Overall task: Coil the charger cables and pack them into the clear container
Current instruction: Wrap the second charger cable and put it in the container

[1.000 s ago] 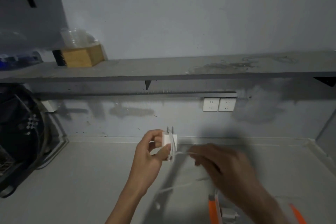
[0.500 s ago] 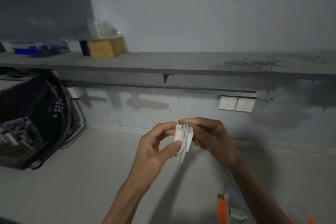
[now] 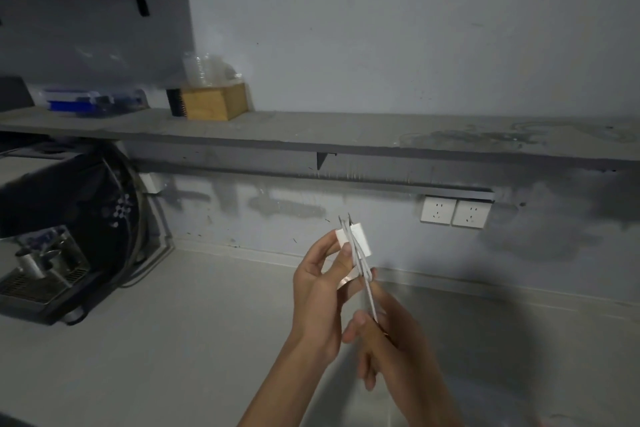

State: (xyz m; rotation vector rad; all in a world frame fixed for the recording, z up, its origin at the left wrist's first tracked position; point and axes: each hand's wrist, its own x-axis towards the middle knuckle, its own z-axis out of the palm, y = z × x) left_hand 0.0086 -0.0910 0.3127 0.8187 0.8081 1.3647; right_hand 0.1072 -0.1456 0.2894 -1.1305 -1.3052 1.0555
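Note:
My left hand (image 3: pixel 320 291) holds a white charger plug (image 3: pixel 360 239) upright above the counter, its two metal prongs pointing up. Turns of the white cable (image 3: pixel 367 291) lie across the plug's body, and one strand runs down from it into my right hand (image 3: pixel 384 340). That hand sits just below and right of the left one and pinches the cable taut. The clear container is out of view.
A grey counter (image 3: pixel 173 340) spreads below my hands. A black coffee machine (image 3: pixel 52 253) stands at the left. A long grey shelf (image 3: pixel 381 139) on the wall carries a wooden box (image 3: pixel 214 102). Two white wall sockets (image 3: pixel 455 213) sit under the shelf.
My right hand has dropped from beside the plug to below it, drawing the cable down. The view has swung left and up, so the orange-edged container at the bottom right has left the frame.

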